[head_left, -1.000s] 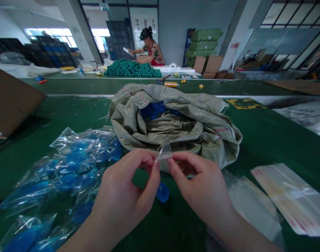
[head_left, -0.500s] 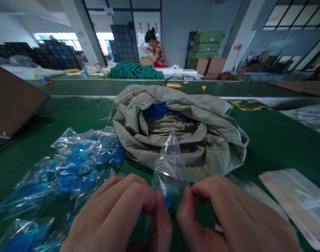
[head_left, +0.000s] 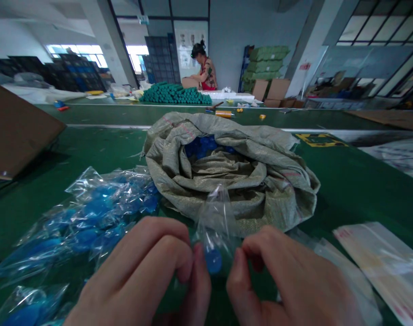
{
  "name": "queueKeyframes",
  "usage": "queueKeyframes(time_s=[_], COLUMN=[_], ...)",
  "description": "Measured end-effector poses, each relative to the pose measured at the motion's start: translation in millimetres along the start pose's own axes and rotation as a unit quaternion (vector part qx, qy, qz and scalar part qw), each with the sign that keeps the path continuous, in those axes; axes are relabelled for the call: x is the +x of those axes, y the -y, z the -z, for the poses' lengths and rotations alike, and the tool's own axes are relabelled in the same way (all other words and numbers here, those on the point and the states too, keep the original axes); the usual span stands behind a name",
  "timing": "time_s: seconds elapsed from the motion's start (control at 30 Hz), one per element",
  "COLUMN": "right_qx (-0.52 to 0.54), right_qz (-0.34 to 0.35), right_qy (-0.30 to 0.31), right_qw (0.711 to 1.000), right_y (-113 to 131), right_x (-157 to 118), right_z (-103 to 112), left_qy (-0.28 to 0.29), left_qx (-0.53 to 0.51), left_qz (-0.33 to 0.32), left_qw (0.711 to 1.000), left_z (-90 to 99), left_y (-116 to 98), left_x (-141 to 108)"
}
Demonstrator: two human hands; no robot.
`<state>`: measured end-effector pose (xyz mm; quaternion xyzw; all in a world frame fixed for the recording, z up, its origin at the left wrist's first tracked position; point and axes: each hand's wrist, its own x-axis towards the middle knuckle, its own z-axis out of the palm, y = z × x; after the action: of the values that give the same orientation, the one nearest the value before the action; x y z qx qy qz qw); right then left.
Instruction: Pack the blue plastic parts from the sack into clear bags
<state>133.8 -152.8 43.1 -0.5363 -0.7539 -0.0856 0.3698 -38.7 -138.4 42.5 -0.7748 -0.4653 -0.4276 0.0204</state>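
A clear plastic bag (head_left: 217,217) with a round blue piece (head_left: 213,260) in it stands between my hands, its pointed end upward. My left hand (head_left: 152,267) is closed, thumb and fingers pinched at the bag's left edge. My right hand (head_left: 281,271) pinches at the bag's right edge, fingers curled. Behind the bag lies a grey-green woven sack (head_left: 226,176), its mouth rolled open, with blue pieces (head_left: 201,146) inside. To the left is a heap of clear bags (head_left: 97,208) holding blue pieces.
Flat clear bags (head_left: 379,262) lie at the right on the green table (head_left: 342,190). A cardboard piece (head_left: 19,131) juts in at the left. Across the table a person (head_left: 206,70) is beside a pile of green rolls (head_left: 174,93).
My left hand has shifted slightly left, and the blue piece now shows more fully in the bag. The person across the table has lowered their hands, and the white sheet no longer shows.
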Motion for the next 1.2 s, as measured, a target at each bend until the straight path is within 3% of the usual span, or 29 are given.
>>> queueKeyframes(time_s=[0.13,0.3,0.53,0.67,0.8,0.97,1.13,1.2], right_qx=[0.01,-0.022,-0.122,-0.129,-0.12,-0.104,-0.02,0.028], right_qz=[0.013,0.03,0.076,0.101,0.113,-0.004,-0.053,-0.062], right_qy=[0.017,0.03,0.149,0.212,0.236,0.202,0.311,0.313], right_qw=[1.0,0.999,0.978,0.964,0.958,0.974,0.949,0.947], right_y=[-6,-10,-17,-19,-19,-22,-26,-26], right_x=[3,3,16,31,39,4,-58,-71], right_z=[-6,-12,-30,-46,-54,-60,-82,-83], left_qy=[0.012,0.008,0.166,0.194,0.209,0.213,0.218,0.226], left_qx=[-0.002,0.024,0.051,0.053,0.059,0.076,0.105,0.115], left_qz=[-0.038,-0.021,-0.107,-0.091,-0.077,-0.018,-0.001,-0.007], left_qw=[0.999,0.999,0.979,0.975,0.973,0.974,0.97,0.967], left_z=[-5.8,-14.3,-31.3,-44.8,-58.2,-78.3,-87.3,-87.8], left_y=[4,9,34,49,63,80,82,80], left_x=[5,10,27,29,30,28,22,19])
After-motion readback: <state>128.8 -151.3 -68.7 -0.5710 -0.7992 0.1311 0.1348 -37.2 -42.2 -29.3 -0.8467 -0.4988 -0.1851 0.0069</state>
